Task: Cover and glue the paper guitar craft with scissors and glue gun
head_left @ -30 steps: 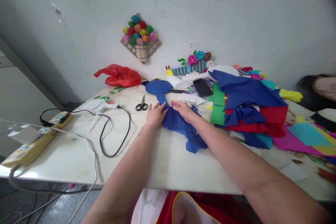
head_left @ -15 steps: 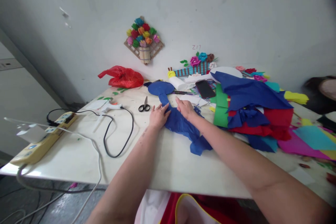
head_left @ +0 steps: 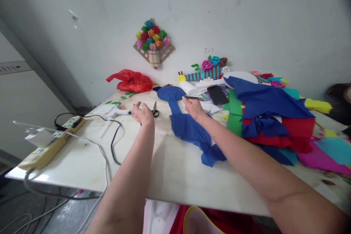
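Observation:
A crumpled blue crepe paper piece [head_left: 192, 131] lies on the white table [head_left: 170, 168], with a round blue end [head_left: 168, 93] at its far side. My right hand [head_left: 193, 108] lies flat on the paper's upper part with its fingers stretched out. My left hand [head_left: 142, 113] hovers off the paper to the left, between the white glue gun [head_left: 118, 111] and the black scissors [head_left: 155, 111]. Its fingers are loosely bent and nothing shows in them. The hand partly hides the scissors.
A yellow power strip [head_left: 52, 142] and a black cable [head_left: 113, 146] lie at the left. A red plastic bag [head_left: 130, 80], a phone [head_left: 217, 95] and a pile of coloured paper [head_left: 271, 113] fill the back and right. Another person's head [head_left: 341, 97] shows at the right edge.
My left hand has left the blue paper and moved left toward the glue gun and scissors. My right hand stays on the paper. The view has shifted slightly.

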A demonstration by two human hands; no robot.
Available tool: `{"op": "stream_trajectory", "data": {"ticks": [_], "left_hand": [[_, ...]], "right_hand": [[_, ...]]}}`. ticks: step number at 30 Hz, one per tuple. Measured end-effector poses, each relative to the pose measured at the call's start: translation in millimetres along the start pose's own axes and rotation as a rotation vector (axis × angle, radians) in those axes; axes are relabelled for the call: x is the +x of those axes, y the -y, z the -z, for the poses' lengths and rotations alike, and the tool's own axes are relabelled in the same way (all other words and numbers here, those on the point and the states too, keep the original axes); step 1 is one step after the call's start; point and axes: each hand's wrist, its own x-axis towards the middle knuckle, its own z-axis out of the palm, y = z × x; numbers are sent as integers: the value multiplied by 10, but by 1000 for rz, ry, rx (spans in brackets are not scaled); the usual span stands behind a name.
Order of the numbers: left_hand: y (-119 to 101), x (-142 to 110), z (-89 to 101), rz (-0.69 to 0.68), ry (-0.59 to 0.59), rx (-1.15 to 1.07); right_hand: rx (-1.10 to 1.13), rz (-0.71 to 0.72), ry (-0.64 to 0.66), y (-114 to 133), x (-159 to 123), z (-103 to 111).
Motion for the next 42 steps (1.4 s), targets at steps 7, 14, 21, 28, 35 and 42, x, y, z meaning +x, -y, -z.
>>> {"op": "stream_trajectory", "data": {"ticks": [7,14,21,28,35,42], "left_hand": [[154,303,234,295,-36,60],[386,597,388,232,21,237],[508,867,316,57,180,504],[513,944,190,41,139,545],[475,981,243,91,-40,344],[151,841,284,-1,-275,-92]], "right_hand": [[-35,23,59,-40,38,-84],[-90,110,150,71,-8,-182],[-75,91,165,143,-38,-292],[-95,135,156,191,-127,-346],[6,64,265,197,-117,-350],[230,-25,312,140,-40,-270]]}}
